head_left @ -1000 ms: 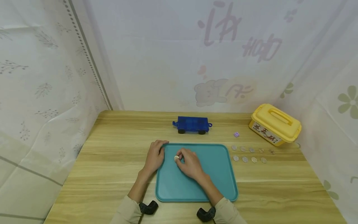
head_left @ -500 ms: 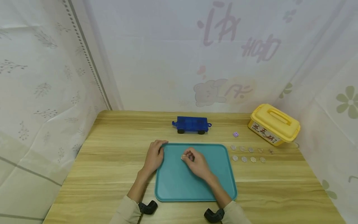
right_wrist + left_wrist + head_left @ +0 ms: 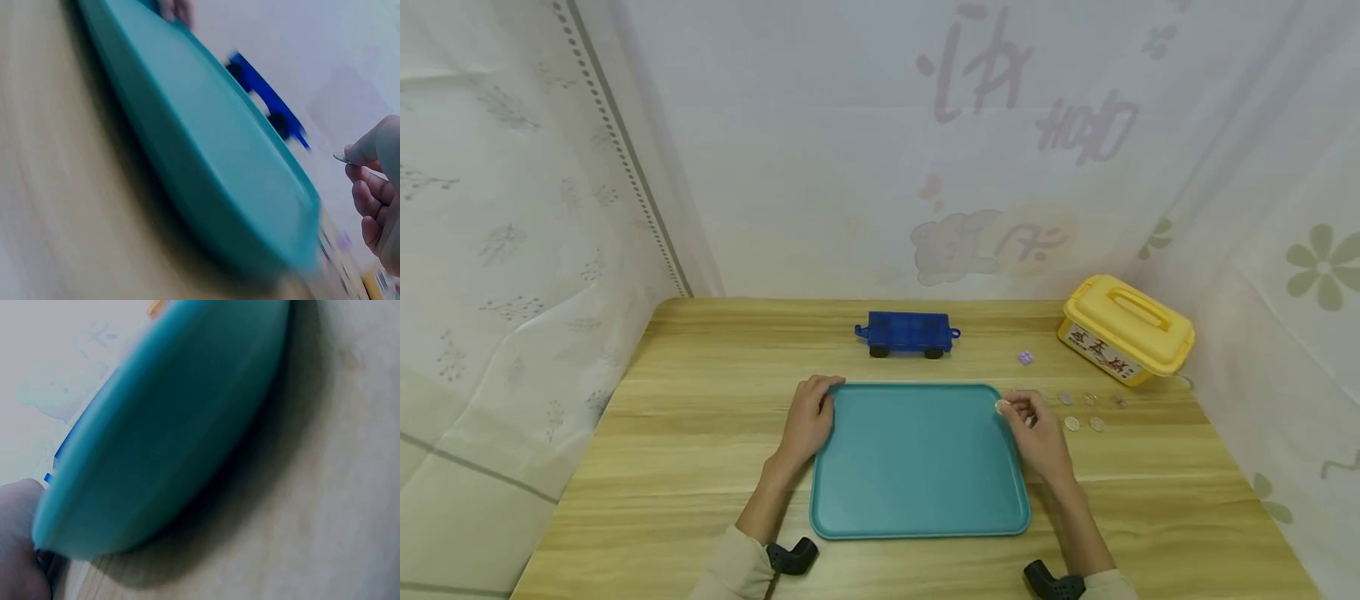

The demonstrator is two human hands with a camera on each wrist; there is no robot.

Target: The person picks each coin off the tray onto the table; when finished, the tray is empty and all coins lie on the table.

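A teal tray (image 3: pixel 917 471) lies on the wooden table. My left hand (image 3: pixel 808 418) rests at its far left corner, fingers relaxed along the rim. Over the tray's far right corner, my right hand (image 3: pixel 1039 437) pinches a small round silvery coin (image 3: pixel 1002 406) between thumb and forefinger. The right wrist view shows this coin (image 3: pixel 340 156) edge-on at the fingertips, its other fingers curled. Several more coins (image 3: pixel 1096 424) lie in two rows to the right of the tray; the right hand hides some of them.
Behind the tray stands a blue toy wagon (image 3: pixel 908 332) with black wheels. A small purple piece (image 3: pixel 1026 357) lies to its right. At the table's far right is a yellow lidded box (image 3: pixel 1126 329) with a handle. Patterned cloth hangs around the table.
My right hand has moved right, from above the tray's middle to its right edge, still pinching the coin. The left hand stays at the corner. The head view has shifted slightly.
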